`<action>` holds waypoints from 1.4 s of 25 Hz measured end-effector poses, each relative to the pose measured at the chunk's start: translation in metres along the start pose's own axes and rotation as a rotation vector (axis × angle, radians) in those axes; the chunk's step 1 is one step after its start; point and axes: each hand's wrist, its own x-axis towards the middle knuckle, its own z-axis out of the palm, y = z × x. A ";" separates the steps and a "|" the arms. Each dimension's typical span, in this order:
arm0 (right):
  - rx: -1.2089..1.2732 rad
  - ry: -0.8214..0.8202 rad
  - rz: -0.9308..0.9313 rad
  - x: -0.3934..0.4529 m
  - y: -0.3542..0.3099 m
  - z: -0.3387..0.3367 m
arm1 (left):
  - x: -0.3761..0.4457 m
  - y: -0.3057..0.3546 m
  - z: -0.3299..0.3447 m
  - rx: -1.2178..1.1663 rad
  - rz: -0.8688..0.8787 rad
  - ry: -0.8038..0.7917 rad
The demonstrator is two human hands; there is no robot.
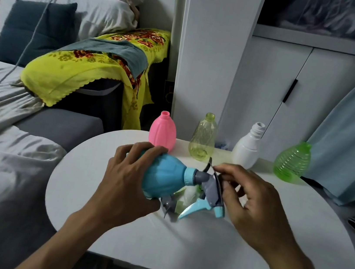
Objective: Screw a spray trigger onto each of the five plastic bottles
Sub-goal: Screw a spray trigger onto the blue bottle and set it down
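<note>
- Left hand wraps the blue bottle; hold it steady.
- Right hand fingers pinch the spray trigger; keep turning squarely until snug.

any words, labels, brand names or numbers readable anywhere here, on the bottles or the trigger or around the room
None can be read.
Blue bottle, pink bottle, yellow-green bottle, white bottle, green ribbed bottle: plain plastic, no labels showing.
Grey and blue spray trigger: no marking visible.
Dark panel beside the white cabinet: orange marks, too small and dim to read.
</note>
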 end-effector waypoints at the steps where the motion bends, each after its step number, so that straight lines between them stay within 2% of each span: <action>1: -0.145 -0.050 -0.068 0.000 0.002 -0.005 | -0.001 -0.002 0.001 0.010 0.008 -0.035; 4: -0.326 -0.207 -0.096 0.001 0.006 -0.012 | -0.004 -0.005 0.003 -0.032 0.018 -0.105; 9: -0.407 -0.178 -0.167 -0.002 -0.002 -0.008 | -0.006 -0.004 0.001 -0.031 0.063 -0.134; 13: 0.007 -0.162 0.120 -0.003 -0.003 -0.002 | -0.007 0.001 0.004 0.016 0.108 -0.062; 17: 0.267 -0.062 0.241 -0.001 -0.004 0.008 | -0.009 0.009 0.009 0.085 0.105 0.073; 19: 0.376 0.028 0.254 -0.001 -0.004 0.012 | -0.009 0.014 0.010 0.004 0.037 0.065; 21: 0.623 -0.006 0.289 0.000 -0.003 0.019 | -0.006 0.019 0.008 -0.243 -0.088 -0.040; 24: 0.975 -0.115 0.315 0.002 -0.005 0.031 | -0.003 0.028 0.008 -0.643 -0.156 -0.345; 27: 1.232 -0.106 0.338 0.006 -0.006 0.029 | 0.001 0.033 0.006 -0.829 -0.204 -0.513; 29: 1.202 -0.068 0.329 0.006 -0.008 0.027 | 0.001 0.031 0.009 -0.839 -0.217 -0.477; 33: 1.039 0.116 0.367 0.005 -0.013 0.038 | -0.007 0.042 0.017 -0.572 -0.166 -0.177; 34: 1.051 0.129 0.372 0.004 -0.014 0.039 | -0.008 0.043 0.017 -0.538 -0.141 -0.147; 35: 1.101 0.126 0.369 0.005 -0.014 0.038 | -0.006 0.042 0.015 -0.559 -0.131 -0.186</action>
